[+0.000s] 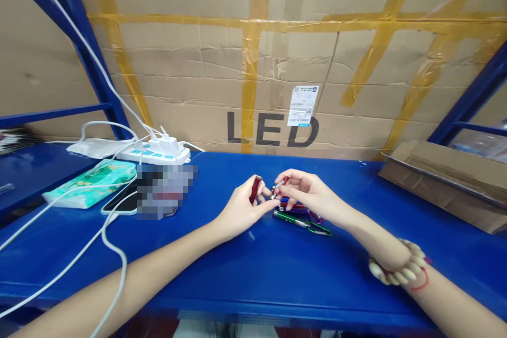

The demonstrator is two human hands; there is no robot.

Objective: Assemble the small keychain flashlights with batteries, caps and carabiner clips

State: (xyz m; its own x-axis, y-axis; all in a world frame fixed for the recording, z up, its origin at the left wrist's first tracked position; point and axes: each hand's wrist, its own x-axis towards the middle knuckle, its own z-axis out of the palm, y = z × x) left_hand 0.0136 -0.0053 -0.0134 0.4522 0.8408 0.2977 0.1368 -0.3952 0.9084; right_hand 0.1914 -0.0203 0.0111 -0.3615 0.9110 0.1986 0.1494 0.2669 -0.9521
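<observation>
My left hand [237, 211] grips a red metal flashlight tube [255, 189], tilted upward with its dark end on top. Facing it, my right hand [309, 190] pinches a small red and silver piece [282, 182], which looks like a clip end; the fingers partly cover it. The two hands almost meet at their fingertips. Just below them on the table lies a green penlight [290, 218] with a green carabiner [320, 229] at its end. Behind it, a purple penlight [298, 212] and others in blue and red are partly hidden by my right hand.
On the left of the blue table [253, 274] are a tissue pack [95, 182], a phone [122, 203] beside a blurred patch, and a power strip [158, 154] with white cables. An open cardboard box [439, 190] stands right; a large taped carton [198, 74] fills the back.
</observation>
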